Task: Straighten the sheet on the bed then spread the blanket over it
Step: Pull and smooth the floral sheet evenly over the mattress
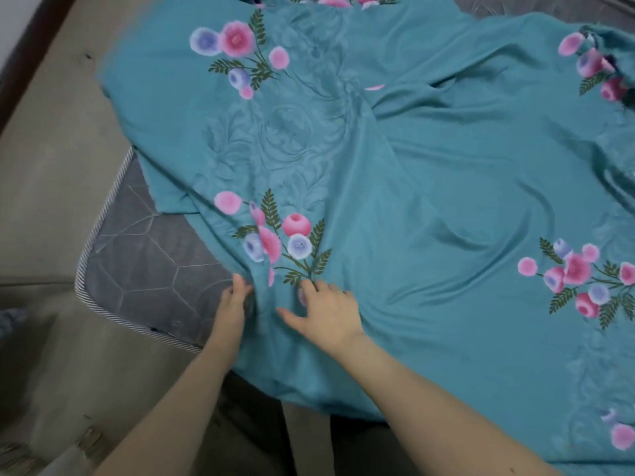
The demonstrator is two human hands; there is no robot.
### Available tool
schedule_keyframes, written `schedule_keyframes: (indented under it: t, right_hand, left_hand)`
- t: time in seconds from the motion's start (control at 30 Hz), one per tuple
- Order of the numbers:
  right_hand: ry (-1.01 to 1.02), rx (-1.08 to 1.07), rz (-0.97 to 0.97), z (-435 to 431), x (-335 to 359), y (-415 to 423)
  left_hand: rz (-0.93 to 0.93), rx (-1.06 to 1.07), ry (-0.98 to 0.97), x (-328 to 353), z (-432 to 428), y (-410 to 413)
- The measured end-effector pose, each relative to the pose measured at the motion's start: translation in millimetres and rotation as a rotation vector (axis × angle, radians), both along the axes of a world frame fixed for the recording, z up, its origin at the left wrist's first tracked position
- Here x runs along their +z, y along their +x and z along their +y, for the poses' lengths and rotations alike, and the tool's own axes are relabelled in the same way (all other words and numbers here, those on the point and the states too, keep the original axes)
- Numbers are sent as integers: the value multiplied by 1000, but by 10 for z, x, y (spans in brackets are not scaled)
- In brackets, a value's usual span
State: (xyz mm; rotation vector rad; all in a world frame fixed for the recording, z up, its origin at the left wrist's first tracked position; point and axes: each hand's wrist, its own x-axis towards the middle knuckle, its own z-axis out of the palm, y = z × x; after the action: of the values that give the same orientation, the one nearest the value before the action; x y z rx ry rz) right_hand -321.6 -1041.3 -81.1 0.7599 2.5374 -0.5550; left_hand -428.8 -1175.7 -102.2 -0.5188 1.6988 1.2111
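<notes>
The teal sheet point(429, 201) with pink and purple flowers lies on the bed, but it is crooked and full of big wrinkles. It covers most of the grey mattress point(144, 262), yet the near left corner of the mattress is bare, and the sheet's near edge hangs down over the side by the person's legs. The left hand point(235, 300) has its grip pinching a bunched fold of the sheet right by the bare corner, with the fingers curled into the cloth. The right hand point(326, 314) lies just beside it on top of the sheet, its grip spread, fingers apart and flat on the cloth under a bunch of flowers point(281, 242). No blanket shows anywhere (it may be out of view), so I think the job is at its first part, making the sheet straight. To do this part well, the left hand should hold the fold tight and pull it out toward the bare corner until the corner is covered. The right hand can press lightly and slide away from the fold to push the wrinkles flat, not hold the cloth down hard, or the pull will only make new bumps. Long folds run from the hands up to the far side, so the far edge likely needs a tug too. The cloth looks thin and slippery, so slow pulls should work best.
</notes>
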Motion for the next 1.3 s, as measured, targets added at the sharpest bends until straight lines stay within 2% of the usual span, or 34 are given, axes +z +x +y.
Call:
schedule_keyframes:
  t: [0.07, 0.13, 0.27, 0.33, 0.4, 0.5, 0.6, 0.67, 0.73, 0.77, 0.83, 0.9, 0.97, 1.03, 1.17, 1.3]
  right_hand:
    - [-100, 12, -20, -289, -5, -262]
    - [-183, -1, -61, -551, -33, -486]
    - [-412, -381, -85, -901, -17, -714]
    - [-422, -480, -113, -998, 30, -712]
    - [-437, -608, -104, -1014, 60, -670]
    - [-442, -897, -18, -881, 78, -569]
    - [-289, -1349, 132, -630, 50, -416]
    - [-151, -1518, 115, -486, 34, -310]
    - [25, -1459, 28, -414, 34, -242]
    - [68, -1373, 43, -398, 41, -250]
    - [-24, -1136, 194, -418, 76, -335]
    - [-249, -879, 315, -468, 142, -487]
    - [-367, -609, 262, -517, 171, -628]
    - [-272, -427, 114, -592, 108, -730]
    - [-10, -421, -73, -643, 1, -767]
    - [56, -482, -97, -505, -62, -642]
  left_hand:
    - [-233, 186, 166, 71, -97, -101]
    - [-279, 243, 211, 117, -232, -265]
    - [-371, 426, 257, 221, -526, -668]
    - [-431, 464, 283, 285, -667, -887]
    - [-432, 299, 261, 344, -752, -1094]
    - [-305, 17, 193, 395, -770, -1302]
    - [-139, -95, 97, 408, -739, -1418]
    - [-80, -148, 28, 373, -709, -1464]
    - [-58, -187, -5, 310, -652, -1516]
    - [-56, -199, -19, 276, -610, -1544]
    - [-47, -213, -70, 217, -506, -1605]
    - [-35, -190, -135, 172, -390, -1669]
    - [-56, -145, -172, 146, -259, -1747]
    - [-74, -118, -181, 153, -129, -1845]
    - [-110, -107, -143, 195, 189, -2058]
    - [-16, -137, -144, 234, 469, -2187]
